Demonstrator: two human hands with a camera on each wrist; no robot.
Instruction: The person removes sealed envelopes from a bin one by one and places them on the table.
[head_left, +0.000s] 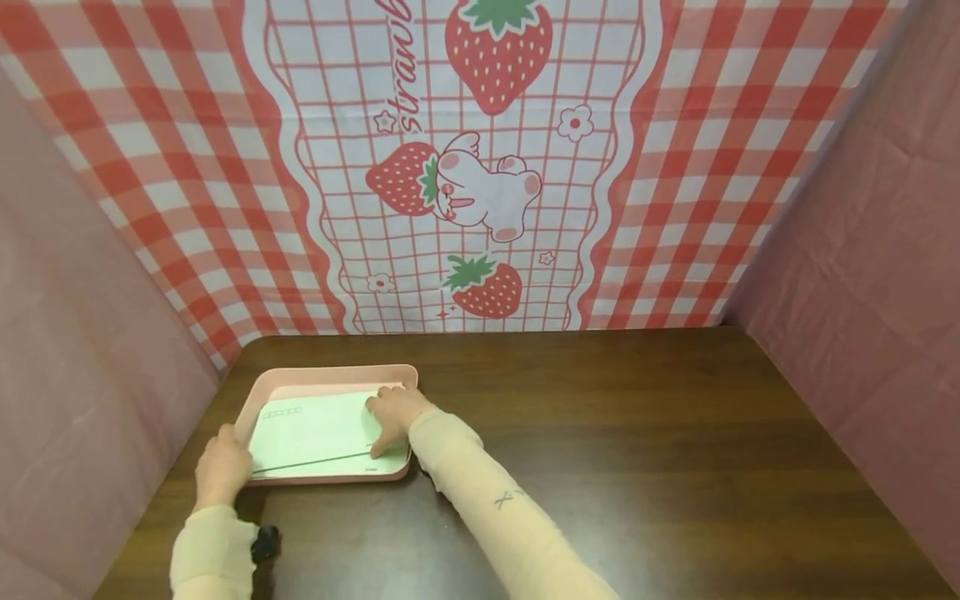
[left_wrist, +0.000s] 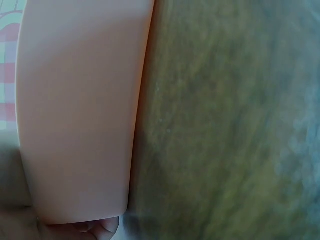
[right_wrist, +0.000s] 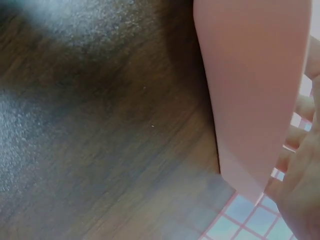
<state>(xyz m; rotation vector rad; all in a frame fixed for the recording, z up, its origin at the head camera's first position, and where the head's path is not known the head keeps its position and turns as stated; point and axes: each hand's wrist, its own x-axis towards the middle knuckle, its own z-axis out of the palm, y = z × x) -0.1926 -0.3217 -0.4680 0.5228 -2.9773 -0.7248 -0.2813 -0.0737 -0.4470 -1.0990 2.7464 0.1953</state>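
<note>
A pink tray (head_left: 330, 480) stands at the left of the table, with pale green-white envelopes lying in it. The top envelope (head_left: 315, 429) has a row of small printed boxes at its upper left corner and lies slightly askew over another envelope (head_left: 386, 465), whose lower strip shows. My left hand (head_left: 223, 467) grips the tray's left side; in the left wrist view its curled fingers (left_wrist: 102, 229) show at the end of the tray wall. With fingers and thumb spread across the top envelope's right end, my right hand (head_left: 399, 414) holds it at its long edges.
The dark brown wooden table (head_left: 637, 450) extends far to the right of the tray. A red checked cloth with strawberries (head_left: 491, 167) hangs behind it, and pink cloths (head_left: 862, 250) hang at both sides. A black wrist strap (head_left: 266, 543) is on the left sleeve.
</note>
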